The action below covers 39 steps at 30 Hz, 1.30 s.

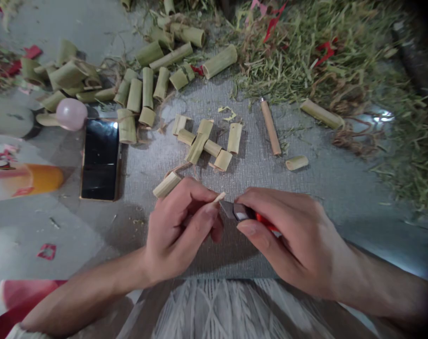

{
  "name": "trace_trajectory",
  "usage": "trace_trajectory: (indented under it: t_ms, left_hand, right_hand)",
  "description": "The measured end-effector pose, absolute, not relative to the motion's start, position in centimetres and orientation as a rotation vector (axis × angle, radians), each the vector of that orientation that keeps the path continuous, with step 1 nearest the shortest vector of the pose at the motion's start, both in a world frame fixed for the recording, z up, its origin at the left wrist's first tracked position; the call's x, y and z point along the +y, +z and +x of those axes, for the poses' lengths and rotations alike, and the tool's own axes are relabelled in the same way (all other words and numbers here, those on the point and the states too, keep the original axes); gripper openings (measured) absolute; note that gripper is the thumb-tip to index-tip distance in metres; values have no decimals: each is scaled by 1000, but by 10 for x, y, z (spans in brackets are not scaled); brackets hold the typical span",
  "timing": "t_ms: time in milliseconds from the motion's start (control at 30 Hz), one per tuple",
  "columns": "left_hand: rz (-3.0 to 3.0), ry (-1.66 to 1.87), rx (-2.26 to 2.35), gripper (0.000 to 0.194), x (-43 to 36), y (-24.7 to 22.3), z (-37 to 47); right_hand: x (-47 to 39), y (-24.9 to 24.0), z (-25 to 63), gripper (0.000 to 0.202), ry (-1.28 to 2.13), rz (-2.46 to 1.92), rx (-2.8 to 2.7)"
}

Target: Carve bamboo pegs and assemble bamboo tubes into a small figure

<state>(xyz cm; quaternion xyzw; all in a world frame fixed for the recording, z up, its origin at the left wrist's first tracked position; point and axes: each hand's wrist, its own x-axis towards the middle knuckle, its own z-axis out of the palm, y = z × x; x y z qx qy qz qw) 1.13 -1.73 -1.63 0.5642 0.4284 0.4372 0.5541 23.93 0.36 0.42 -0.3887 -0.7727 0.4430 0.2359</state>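
Between thumb and fingers, my left hand [185, 230] pinches a thin pale stick [219, 197], its tip poking out to the right. My right hand [291, 235] is wrapped round a utility knife [244, 213] with a dark head and a red body. The knife's blade points left and lies close under the stick's tip; whether they touch I cannot tell. Just beyond my hands lies a figure of joined bamboo pieces [198, 143]. A short bamboo piece [166, 184] rests behind my left hand, and another piece [234, 138] lies right of the figure.
A wooden-handled tool [270, 126] and a bamboo bit [296, 163] lie to the right. Green shavings [305, 70] cover the far right. Cut bamboo tubes [148, 87] are heaped at the back. On the left are a phone [100, 159] and a cup of orange drink [44, 180].
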Motion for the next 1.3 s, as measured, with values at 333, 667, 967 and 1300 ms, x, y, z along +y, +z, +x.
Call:
trace_trajectory:
  t_ms: [333,667,967,1300]
  left_hand:
    - [1289,1046,1013,10,-17,-16,13]
    - [1289,1022,1007,13,-22,-18,13]
    - [1280,1022,1019,14,-23,-16,15]
    - [1456,1052,963,17,-26,-23,8]
  right_hand:
    - [4,3,238,34,1244,-1113,-2130]
    - [2,2,234,31,1253,-1164,-2083]
    - [-1,3,233,32,1232,-1176,-2078]
    - [0,5,234,29,1230,-1167,-2095]
